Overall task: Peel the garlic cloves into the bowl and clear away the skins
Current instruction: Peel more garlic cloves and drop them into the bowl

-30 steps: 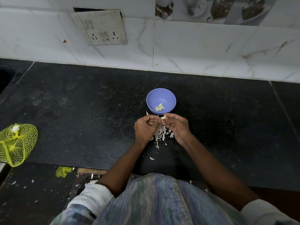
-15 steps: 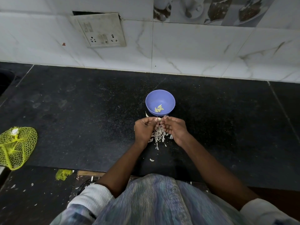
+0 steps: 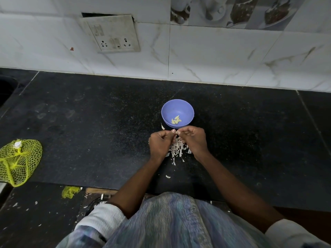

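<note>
A small purple bowl (image 3: 167, 109) stands on the black counter and holds a few peeled garlic cloves (image 3: 176, 120). Just in front of it my left hand (image 3: 159, 144) and my right hand (image 3: 194, 141) meet, fingers curled, pinching one small garlic clove (image 3: 176, 132) between their fingertips. Most of that clove is hidden by the fingers. Under and between the hands lies a pile of white garlic skins (image 3: 176, 149), with a stray skin (image 3: 168, 176) nearer the counter's front edge.
A yellow mesh bag (image 3: 18, 161) lies at the left edge of the black counter (image 3: 89, 131). A white tiled wall with a switch plate (image 3: 111, 34) closes the back. A scrap of yellow mesh (image 3: 70, 191) sits on the lower ledge.
Both hands stay together over the skins, fingers shifting slightly on the clove. The view has tilted a little, nothing else moved.
</note>
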